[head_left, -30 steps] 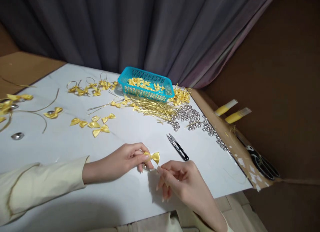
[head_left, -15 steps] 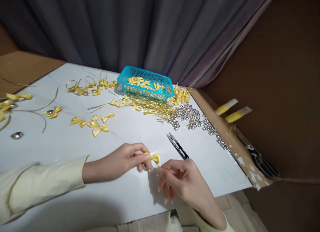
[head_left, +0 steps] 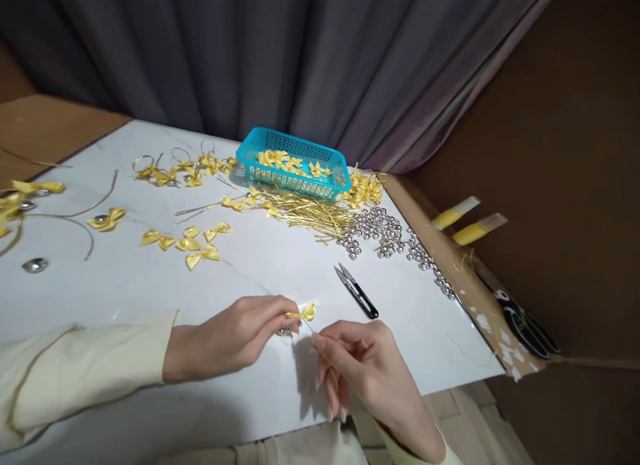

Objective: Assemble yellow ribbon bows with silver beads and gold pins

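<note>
A yellow satin bow point(head_left: 306, 313) is pinched in my left hand point(head_left: 240, 335), with one loop sticking out past the fingertips. Just below those fingers shows a silver bead point(head_left: 285, 331), partly hidden; whether it is attached to the bow I cannot tell. My right hand point(head_left: 357, 358) pinches a thin gold wire point(head_left: 309, 327) between thumb and forefinger, its other fingers curled loosely below. The wire runs from the bow to my right fingertips. Black thread snips point(head_left: 357, 291) lie on the white tabletop point(head_left: 260, 398) just beyond my right hand.
Behind the hands stands a blue basket point(head_left: 295, 185) of yellow bows. Gold wires point(head_left: 315, 215) and silver beads point(head_left: 377, 225) lie before it. Loose bows point(head_left: 203, 256) lie left of centre. Black scissors point(head_left: 520, 325) and two yellow tubes point(head_left: 480, 229) are along the right edge.
My left hand has turned so its back shows more, and the bow has tilted with it. The right hand keeps its pinch on the wire, nearly in place.
</note>
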Demonstrator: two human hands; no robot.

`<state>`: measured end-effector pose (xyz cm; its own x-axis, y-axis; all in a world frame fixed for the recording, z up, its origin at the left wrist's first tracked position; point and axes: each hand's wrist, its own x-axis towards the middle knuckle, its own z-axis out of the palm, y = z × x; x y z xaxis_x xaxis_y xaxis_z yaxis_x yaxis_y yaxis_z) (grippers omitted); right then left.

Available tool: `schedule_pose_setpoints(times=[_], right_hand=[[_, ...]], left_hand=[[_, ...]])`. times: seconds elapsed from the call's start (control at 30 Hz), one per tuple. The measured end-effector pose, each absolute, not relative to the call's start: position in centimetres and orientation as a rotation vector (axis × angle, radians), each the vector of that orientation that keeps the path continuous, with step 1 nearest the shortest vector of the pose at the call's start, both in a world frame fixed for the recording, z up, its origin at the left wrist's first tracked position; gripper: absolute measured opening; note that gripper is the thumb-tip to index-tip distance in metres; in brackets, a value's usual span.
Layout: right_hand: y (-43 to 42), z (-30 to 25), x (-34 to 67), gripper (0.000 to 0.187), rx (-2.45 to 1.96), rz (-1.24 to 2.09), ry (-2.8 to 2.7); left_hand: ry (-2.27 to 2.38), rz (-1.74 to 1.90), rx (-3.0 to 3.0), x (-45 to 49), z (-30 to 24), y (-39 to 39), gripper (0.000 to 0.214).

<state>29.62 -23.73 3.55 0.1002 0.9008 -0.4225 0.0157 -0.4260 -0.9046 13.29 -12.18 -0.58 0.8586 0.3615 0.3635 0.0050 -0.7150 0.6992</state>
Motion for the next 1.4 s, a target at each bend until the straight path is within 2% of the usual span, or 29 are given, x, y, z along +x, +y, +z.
schedule_pose_setpoints(times=[0.13,0.37,0.6,0.83,1.4], right_hand=[[-24.0,3.1,29.1,0.036,-1.622,1.349,-0.940],[-24.2,2.5,27.8,0.036,-1.755,1.032,-1.146],[-23.5,2.8,28.3,0.037,-1.730,1.129,-1.097],[-23.2,3.1,28.8,0.036,-1.698,1.261,-1.039],[-23.5,2.0,27.9,0.037,-1.736,1.052,-1.157]], left_hand=[[0.236,0.753,2.375,13.4,-0.5,-12.2,0.019],[0.342,0.753,2.341,13.7,-0.5,-12.1,0.018],[0.435,0.703,2.302,13.7,-0.2,-12.1,0.018],[0.239,0.829,2.417,13.6,-1.0,-11.8,0.019],[0.149,0.911,2.533,13.5,-1.0,-11.9,0.020]])
